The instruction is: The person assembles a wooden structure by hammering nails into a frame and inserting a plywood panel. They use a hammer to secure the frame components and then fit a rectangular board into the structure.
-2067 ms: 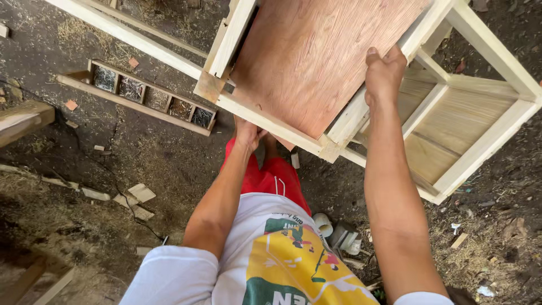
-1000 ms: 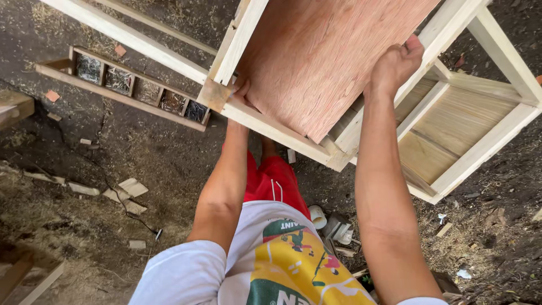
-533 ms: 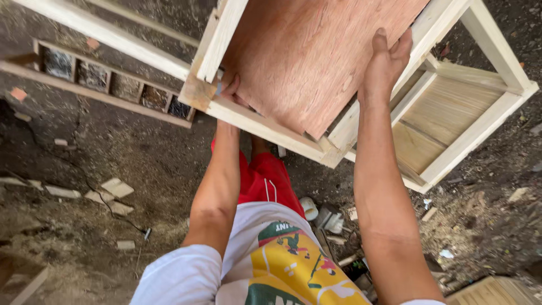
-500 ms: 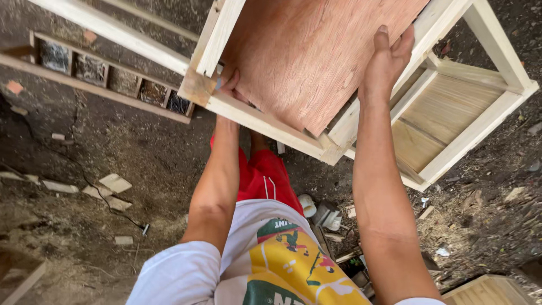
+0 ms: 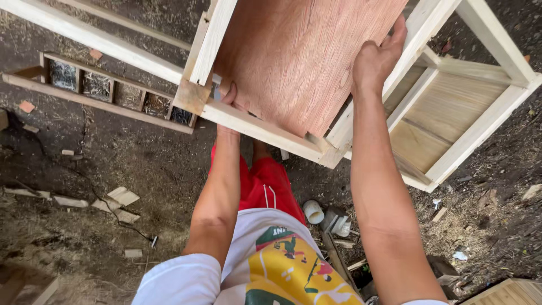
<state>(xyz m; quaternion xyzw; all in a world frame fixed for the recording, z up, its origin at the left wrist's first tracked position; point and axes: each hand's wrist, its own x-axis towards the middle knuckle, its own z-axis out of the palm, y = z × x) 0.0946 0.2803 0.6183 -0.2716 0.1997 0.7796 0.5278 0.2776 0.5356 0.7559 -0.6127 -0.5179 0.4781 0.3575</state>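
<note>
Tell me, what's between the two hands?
The head view shows the reddish plywood panel between the left hand and the right hand, set inside the pale wooden frame.

The reddish plywood panel fills the pale wooden frame above; open gaps remain between the rails at right, while offcuts litter the dirt floor below

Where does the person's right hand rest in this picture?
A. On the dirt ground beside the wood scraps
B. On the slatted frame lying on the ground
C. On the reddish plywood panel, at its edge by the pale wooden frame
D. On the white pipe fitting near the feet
C: the right hand lies on the reddish plywood panel, fingertips against the pale wooden frame.
</note>
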